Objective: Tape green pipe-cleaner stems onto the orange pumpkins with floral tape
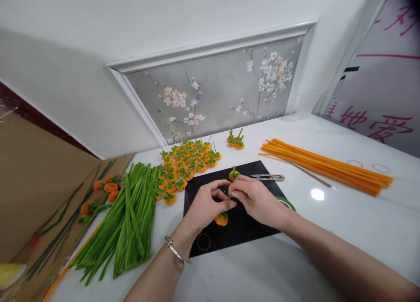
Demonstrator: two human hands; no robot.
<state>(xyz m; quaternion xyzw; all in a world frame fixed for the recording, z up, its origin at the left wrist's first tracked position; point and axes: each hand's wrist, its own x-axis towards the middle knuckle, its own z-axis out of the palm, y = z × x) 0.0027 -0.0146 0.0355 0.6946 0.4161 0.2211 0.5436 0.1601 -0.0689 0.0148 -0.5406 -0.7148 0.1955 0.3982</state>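
Observation:
My left hand (pixel 209 201) and my right hand (pixel 254 199) meet over a black mat (pixel 236 236). Their thumbs and forefingers pinch together around a small greenish piece (pixel 231 196), mostly hidden by the fingers; it looks like a bit of green pipe cleaner. Just below the fingertips, a fuzzy orange pipe-cleaner pumpkin (pixel 221 219) with a green top lies on the mat. Another small orange pumpkin (pixel 234 174) sits behind my right hand. Metal thread snips (pixel 268 177) rest across the mat's right edge. A green-rimmed roll (pixel 286 203) is partly covered by my right wrist.
Several finished orange pumpkins (pixel 183 159) cluster behind the mat, with a small group (pixel 236 141) farther back. Green pipe cleaners (pixel 131 223) lie left, orange ones (pixel 328 164) right, beside a thin stick (pixel 313 176). Cardboard (pixel 42 170) stands at far left. A framed wall panel (pixel 216 96) rises behind.

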